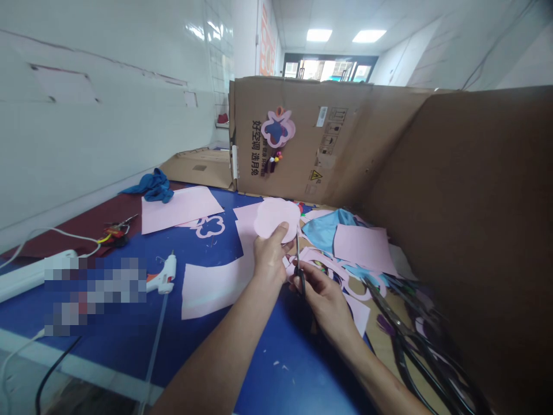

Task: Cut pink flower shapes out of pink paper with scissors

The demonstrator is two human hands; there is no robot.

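My left hand [268, 255] pinches a pink flower-shaped foam cutout [276, 217] by its lower edge and holds it up over the blue table. My right hand [322, 291] is closed on a pair of dark scissors [299, 266], whose blades point up at the right edge of the cutout. Both hands meet near the middle of the view, above pink offcuts.
Pink sheets [179, 207] and a cut-out pink outline [210, 226] lie on the blue mat. A white glue gun [164, 275] lies at left, a blue cloth [151, 185] behind. Cardboard walls [466, 207] close off the back and right. Large black scissors [406, 334] rest among scraps at right.
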